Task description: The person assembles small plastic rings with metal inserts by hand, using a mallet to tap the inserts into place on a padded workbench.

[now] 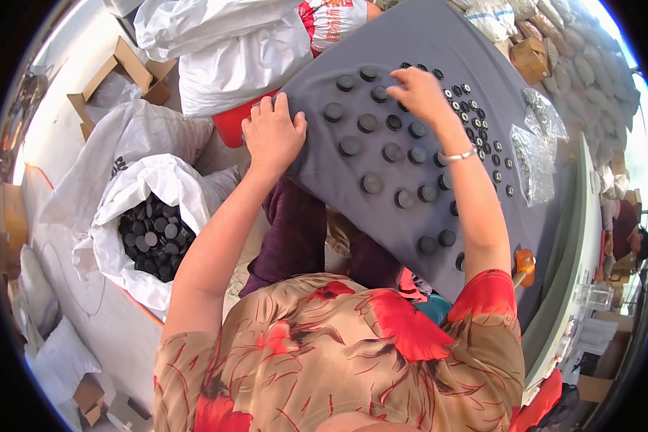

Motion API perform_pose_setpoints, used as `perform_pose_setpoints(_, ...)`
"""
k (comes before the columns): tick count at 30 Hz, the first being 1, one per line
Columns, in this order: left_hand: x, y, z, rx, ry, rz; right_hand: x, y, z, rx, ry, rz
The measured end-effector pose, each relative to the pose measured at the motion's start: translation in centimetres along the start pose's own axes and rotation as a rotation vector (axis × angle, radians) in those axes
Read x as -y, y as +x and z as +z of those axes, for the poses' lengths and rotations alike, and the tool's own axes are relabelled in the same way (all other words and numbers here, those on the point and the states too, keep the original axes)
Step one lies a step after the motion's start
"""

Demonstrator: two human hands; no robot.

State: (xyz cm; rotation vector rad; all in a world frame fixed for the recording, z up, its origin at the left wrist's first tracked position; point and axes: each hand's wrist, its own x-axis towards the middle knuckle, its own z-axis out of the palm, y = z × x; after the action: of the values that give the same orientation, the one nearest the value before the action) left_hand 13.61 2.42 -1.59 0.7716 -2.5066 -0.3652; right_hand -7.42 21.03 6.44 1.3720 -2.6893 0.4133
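Note:
My left hand point(273, 135) lies on the near left edge of the grey-covered table point(324, 169), its fingers stretched out and holding nothing. Over the rows of black round caps point(349, 146), my right hand point(421, 93) hovers with its fingers bent. Its thumb and index tips are apart, next to a black cap point(379, 93), and I see nothing between them. The palm is hidden. Just under this hand a black disc is partly covered. To its right lie several small black rings with pale centres point(475, 124), grouped closely.
A white sack point(187, 189) full of black discs point(151, 234) stands open at my left. Clear plastic bags point(533, 169) of small parts lie on the table's right side. An orange-handled tool point(525, 266) is near my right elbow. White sacks point(237, 68) and cardboard boxes point(115, 72) stand beyond.

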Motion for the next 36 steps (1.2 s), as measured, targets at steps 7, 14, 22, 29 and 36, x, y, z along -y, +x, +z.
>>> perform_pose_setpoints(7,0.2,0.0,0.0,0.025,0.033,-0.009,-1.5,-2.8,-4.2,0.061,0.1,0.122)
perform_pose_setpoints(14,-0.1,0.2,0.0,0.022,0.043,0.013,2.9,-4.4,-0.2,0.273,-0.203,0.012)
perform_pose_setpoints(22,0.1,0.1,0.1,0.022,0.056,0.009,2.7,-4.5,1.1,0.187,-0.167,-0.005)
perform_pose_setpoints(29,0.1,0.1,-0.1,0.038,0.037,0.005,-0.3,-3.4,-1.2,-0.084,0.175,0.171)
perform_pose_setpoints(36,0.3,0.2,0.1,0.04,0.033,0.003,-6.7,-3.7,-2.1,-0.048,0.405,0.572)
